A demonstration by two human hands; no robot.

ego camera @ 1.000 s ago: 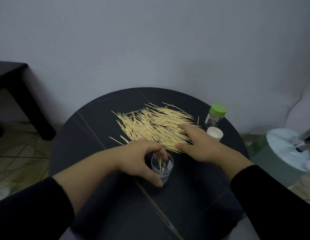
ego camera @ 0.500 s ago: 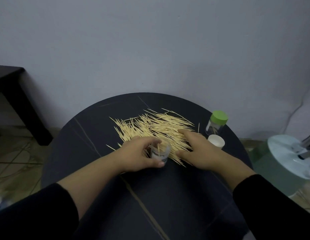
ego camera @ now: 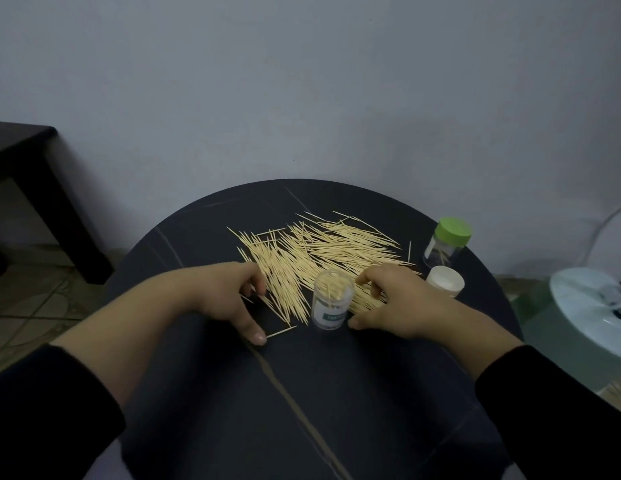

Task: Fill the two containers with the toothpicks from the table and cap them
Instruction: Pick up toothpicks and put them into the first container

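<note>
On bench (ego camera: pixel 337 420) centre: uncapped container (ego camera: pixel 331 303) between left hand (ego camera: pixel 229 299) and right hand (ego camera: pixel 399 303), both loosely curled atop toothpicks (ego camera: pixel 319 247), gripping nothing.

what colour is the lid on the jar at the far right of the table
Light green; the lid shows clearly in the head view.

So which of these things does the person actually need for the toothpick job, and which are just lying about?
For the job:
- toothpicks
- open clear container, partly filled
- green-capped container
- loose white cap
- round black table

Just lying about:
- dark side table, far left
- pale round object, right of the table
</note>
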